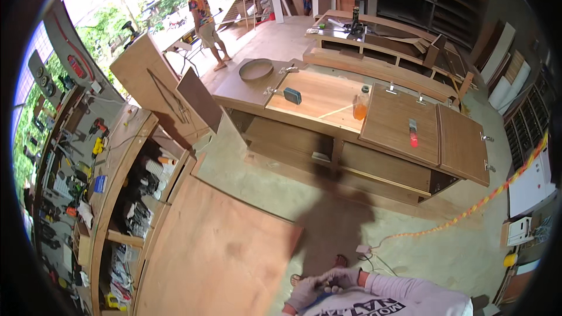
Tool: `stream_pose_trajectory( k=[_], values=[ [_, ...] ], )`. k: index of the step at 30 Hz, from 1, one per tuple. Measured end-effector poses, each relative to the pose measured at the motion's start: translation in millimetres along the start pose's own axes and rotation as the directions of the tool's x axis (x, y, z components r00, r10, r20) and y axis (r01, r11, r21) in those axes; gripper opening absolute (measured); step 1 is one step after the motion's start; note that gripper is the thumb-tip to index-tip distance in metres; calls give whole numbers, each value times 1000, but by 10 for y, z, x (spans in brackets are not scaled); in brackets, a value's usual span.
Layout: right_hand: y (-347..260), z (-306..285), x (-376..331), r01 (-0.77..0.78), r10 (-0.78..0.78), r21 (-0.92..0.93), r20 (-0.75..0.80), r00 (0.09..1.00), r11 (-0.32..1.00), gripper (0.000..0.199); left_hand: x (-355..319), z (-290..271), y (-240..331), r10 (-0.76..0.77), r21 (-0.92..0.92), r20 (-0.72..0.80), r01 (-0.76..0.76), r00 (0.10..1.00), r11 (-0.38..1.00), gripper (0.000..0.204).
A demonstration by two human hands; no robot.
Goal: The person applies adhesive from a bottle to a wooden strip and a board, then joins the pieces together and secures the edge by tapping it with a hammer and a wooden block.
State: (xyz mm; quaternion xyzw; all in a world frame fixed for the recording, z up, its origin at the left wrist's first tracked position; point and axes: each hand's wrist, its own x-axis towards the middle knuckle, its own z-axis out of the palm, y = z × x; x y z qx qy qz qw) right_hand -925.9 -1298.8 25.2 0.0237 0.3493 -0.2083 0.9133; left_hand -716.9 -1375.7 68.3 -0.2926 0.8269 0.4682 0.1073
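My left hand [302, 294] and my right hand [346, 277] meet close in front of my shirt at the lower edge. Both wear greyish gloves, and their fingers are curled together. Whatever lies between them, if anything, is too small and hidden to make out. Beyond them stands a long, low wooden cabinet [295, 139] with open compartments. On it lie a dark blue box-shaped thing [292, 96], a bottle of orange liquid [360, 110], a brush-like tool with a red handle [414, 134] and a round band [256, 69].
A large wooden sheet [216, 251] lies at my left, beside a workbench [120, 169] with tools. A yellow-orange cord [462, 215] runs to a socket block [363, 249] on the floor. Another cabinet frame [374, 52] stands farther back. Two people [202, 14] are in the background.
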Motion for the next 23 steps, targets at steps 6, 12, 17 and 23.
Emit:
stream_pose_trajectory(
  k=[6,12,17,23],
  values=[
    [-253,329,-359,601,-662,-505,75,746,620,27,-17,237,-330,-175,-657,-260,-41,950,753,49],
    [-699,990,-367,664,-690,-479,152,707,574,48,-363,-568,728,-296,-291,-367,193,882,937,50],
    [-922,1384,-80,691,-687,-263,123,716,673,41,-651,-324,895,-547,-832,-482,-163,685,530,47],
    [-1081,1801,117,672,-669,71,215,712,737,55,-1276,-88,993,-674,-866,-478,-433,563,252,49]
  ],
)
